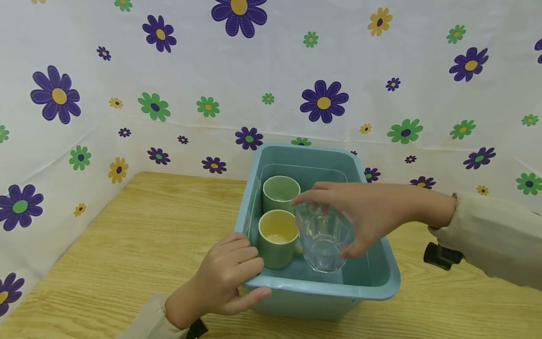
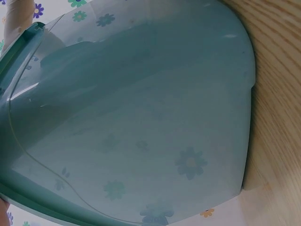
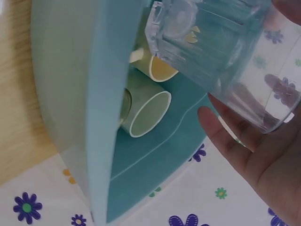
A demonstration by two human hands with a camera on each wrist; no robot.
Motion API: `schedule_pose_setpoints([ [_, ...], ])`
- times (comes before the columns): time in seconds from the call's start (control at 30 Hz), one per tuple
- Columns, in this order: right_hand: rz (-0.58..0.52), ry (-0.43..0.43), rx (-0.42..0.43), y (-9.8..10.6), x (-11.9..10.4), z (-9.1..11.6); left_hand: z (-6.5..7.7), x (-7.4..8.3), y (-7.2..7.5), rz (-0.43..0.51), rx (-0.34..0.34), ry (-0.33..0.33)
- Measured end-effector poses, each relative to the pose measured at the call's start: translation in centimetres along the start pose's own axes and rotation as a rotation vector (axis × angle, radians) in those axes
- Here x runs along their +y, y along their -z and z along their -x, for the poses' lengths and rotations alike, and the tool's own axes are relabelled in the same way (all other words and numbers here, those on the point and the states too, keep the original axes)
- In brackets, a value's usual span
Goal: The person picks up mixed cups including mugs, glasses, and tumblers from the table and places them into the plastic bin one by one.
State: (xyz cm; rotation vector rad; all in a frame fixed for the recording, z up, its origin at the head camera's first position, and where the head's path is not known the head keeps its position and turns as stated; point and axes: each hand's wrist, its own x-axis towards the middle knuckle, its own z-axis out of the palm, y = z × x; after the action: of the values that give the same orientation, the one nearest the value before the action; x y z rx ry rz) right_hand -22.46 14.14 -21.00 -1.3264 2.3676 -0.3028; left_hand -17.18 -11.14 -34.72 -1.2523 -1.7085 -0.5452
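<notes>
In the head view my right hand (image 1: 351, 214) grips a clear faceted plastic cup (image 1: 323, 240) near its rim, with fingers and thumb on opposite sides. The cup is tilted over the blue bin (image 1: 322, 289). My left hand (image 1: 230, 275) holds the bin's near left corner, fingers over the rim and thumb along the outside. Two mugs stand in the bin's left side: a green mug (image 1: 281, 188) farther back and a mug with a yellow inside (image 1: 278, 233) nearer me. The right wrist view shows the clear cup (image 3: 221, 52) above both mugs.
The bin rests on a wood-grain table (image 1: 139, 245). Behind and to the left hangs a white cloth (image 1: 271, 70) printed with purple, green and yellow flowers. A small black device (image 1: 442, 255) is strapped at the right wrist. The left wrist view mostly shows the bin's glossy outer wall (image 2: 141, 108).
</notes>
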Motion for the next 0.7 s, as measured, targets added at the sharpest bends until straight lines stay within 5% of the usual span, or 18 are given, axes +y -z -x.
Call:
schedule_pose_setpoints([
  [0.37,0.378,0.054,-0.072,0.6,-1.8,-1.5,0.2,0.0,0.1,-0.003,-0.02,0.014],
  [0.7,0.746,0.122,-0.151,-2.0,-2.5,-2.2,0.1,0.0,0.1,0.0,-0.015,0.007],
])
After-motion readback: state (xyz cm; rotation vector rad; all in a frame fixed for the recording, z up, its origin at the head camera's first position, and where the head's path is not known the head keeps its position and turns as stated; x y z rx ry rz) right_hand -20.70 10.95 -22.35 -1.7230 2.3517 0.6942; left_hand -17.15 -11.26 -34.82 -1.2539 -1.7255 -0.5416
